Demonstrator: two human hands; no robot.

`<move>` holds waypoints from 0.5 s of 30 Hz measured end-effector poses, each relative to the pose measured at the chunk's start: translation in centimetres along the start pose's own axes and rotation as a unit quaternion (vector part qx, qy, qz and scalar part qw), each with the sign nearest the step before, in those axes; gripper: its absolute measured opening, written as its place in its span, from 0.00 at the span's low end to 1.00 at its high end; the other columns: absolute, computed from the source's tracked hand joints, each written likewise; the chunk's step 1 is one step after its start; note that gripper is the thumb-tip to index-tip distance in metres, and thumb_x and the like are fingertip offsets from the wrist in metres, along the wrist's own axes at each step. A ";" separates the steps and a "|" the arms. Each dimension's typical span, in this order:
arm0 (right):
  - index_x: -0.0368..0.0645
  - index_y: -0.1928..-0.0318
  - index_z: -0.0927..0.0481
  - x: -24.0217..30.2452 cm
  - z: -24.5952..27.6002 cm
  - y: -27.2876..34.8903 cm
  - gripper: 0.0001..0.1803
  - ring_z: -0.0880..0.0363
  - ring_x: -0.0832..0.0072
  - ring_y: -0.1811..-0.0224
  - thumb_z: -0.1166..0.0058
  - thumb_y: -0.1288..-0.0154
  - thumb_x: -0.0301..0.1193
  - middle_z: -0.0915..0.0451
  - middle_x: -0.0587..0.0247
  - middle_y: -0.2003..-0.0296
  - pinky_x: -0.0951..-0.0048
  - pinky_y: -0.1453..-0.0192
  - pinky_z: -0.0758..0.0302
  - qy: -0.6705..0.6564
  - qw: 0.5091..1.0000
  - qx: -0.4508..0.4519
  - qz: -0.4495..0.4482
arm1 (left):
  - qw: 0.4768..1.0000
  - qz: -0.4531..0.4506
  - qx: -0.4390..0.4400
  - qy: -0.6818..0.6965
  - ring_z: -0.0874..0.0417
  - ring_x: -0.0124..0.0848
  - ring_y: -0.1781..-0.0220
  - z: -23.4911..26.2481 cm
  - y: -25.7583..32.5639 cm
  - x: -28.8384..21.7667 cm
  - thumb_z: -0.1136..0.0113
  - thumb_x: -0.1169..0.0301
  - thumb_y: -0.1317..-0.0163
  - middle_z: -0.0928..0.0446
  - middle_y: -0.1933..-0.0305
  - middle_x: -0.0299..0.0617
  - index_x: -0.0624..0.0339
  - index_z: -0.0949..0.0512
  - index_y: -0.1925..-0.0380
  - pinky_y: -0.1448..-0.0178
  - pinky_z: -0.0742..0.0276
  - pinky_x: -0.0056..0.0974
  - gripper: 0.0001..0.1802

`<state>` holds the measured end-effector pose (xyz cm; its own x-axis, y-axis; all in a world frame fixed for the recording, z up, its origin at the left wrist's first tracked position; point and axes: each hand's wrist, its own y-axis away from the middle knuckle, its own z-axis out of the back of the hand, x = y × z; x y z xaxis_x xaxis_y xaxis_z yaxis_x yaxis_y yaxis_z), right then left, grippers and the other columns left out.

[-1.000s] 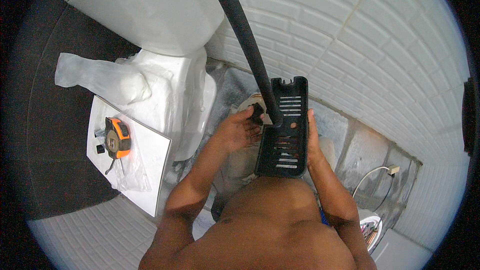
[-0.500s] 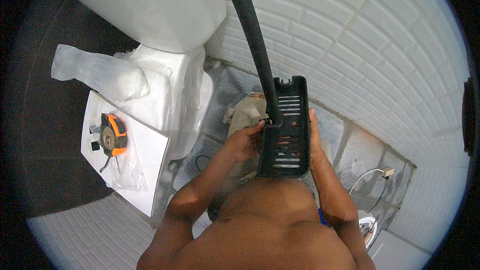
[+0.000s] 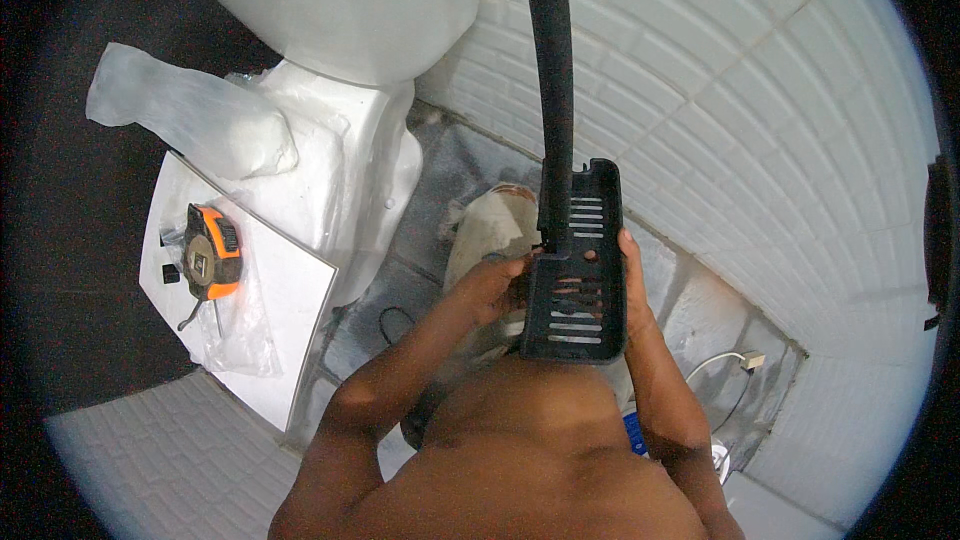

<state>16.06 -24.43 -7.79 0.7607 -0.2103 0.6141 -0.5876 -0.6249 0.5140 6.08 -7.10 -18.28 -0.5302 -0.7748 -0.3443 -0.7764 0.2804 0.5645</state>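
Close to my body I hold a black slotted tray [image 3: 577,305], a long shape with raised rims and rows of slots. A long black tube [image 3: 550,70] comes down from the top of the view and meets the tray's left side at a notch. My left hand [image 3: 497,290] is closed at that joint, its fingertips partly hidden behind the tray. My right hand [image 3: 634,285] grips the right rim, thumb up along the edge and the other fingers underneath; bits of them show through the slots.
Left stands a white toilet [image 3: 375,180] with a plastic bag [image 3: 190,115] of white powder on it. A white tile [image 3: 265,390] beside it carries an orange-and-black tape measure [image 3: 213,252] and clear plastic. White brick-patterned wall [image 3: 690,70] rises right; a cable connector [image 3: 753,362] lies on the floor.
The black tube has swung to the right at its upper end and stands more upright. The tray has shifted slightly right and down. Both hands keep their hold.
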 end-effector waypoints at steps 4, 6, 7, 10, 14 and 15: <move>0.40 0.38 0.29 0.1 0.0 0.2 0.39 0.17 0.58 0.52 0.56 0.31 0.62 0.20 0.50 0.48 0.57 0.46 0.17 0.018 1.000 -0.011 -0.003 | 0.999 0.039 -0.018 -0.004 0.17 0.28 0.56 -0.1 -0.2 -0.2 0.43 0.47 0.30 0.17 0.55 0.34 0.52 0.19 0.52 0.49 0.22 0.37 0.22; 0.40 0.37 0.30 0.2 0.1 0.4 0.39 0.17 0.58 0.51 0.56 0.31 0.62 0.20 0.50 0.47 0.57 0.45 0.18 0.037 0.999 -0.015 -0.001 | 0.999 0.038 -0.018 -0.004 0.16 0.31 0.51 -0.3 -0.1 -0.3 0.49 0.55 0.27 0.17 0.49 0.39 0.56 0.21 0.44 0.45 0.20 0.38 0.21; 0.40 0.36 0.30 0.1 0.2 0.4 0.39 0.17 0.58 0.50 0.56 0.31 0.61 0.20 0.50 0.47 0.57 0.45 0.18 0.052 0.998 -0.018 0.008 | 0.999 0.041 -0.025 -0.006 0.15 0.32 0.49 -0.5 0.1 -0.3 0.51 0.59 0.25 0.17 0.46 0.41 0.57 0.23 0.40 0.42 0.20 0.39 0.21; 0.40 0.36 0.30 0.0 0.4 0.5 0.40 0.18 0.59 0.49 0.55 0.32 0.61 0.21 0.50 0.46 0.57 0.43 0.19 0.061 0.998 -0.019 0.025 | 0.995 -0.012 -0.013 -0.102 0.15 0.31 0.51 -1.0 1.1 -0.6 0.52 0.55 0.25 0.17 0.46 0.41 0.58 0.22 0.42 0.46 0.20 0.38 0.22; 0.40 0.36 0.30 -0.5 1.2 0.6 0.40 0.19 0.59 0.48 0.53 0.33 0.60 0.21 0.51 0.46 0.56 0.43 0.20 0.049 0.997 -0.062 0.016 | 0.996 -0.016 -0.060 -0.062 0.17 0.28 0.60 -2.1 1.9 -0.9 0.43 0.47 0.30 0.17 0.59 0.38 0.58 0.18 0.57 0.51 0.19 0.36 0.24; 0.39 0.37 0.30 -0.5 1.5 0.6 0.39 0.18 0.59 0.49 0.52 0.34 0.59 0.20 0.52 0.46 0.57 0.44 0.20 0.050 0.997 -0.058 0.012 | 0.997 -0.025 -0.052 -0.042 0.17 0.29 0.61 -2.2 2.2 -1.0 0.42 0.47 0.30 0.17 0.60 0.39 0.59 0.18 0.57 0.52 0.19 0.36 0.24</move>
<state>15.71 -25.86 -8.72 0.7180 -0.1456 0.6807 -0.6383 -0.5278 0.5604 5.66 -6.99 -15.04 -0.5222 -0.7348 -0.4329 -0.7649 0.1790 0.6188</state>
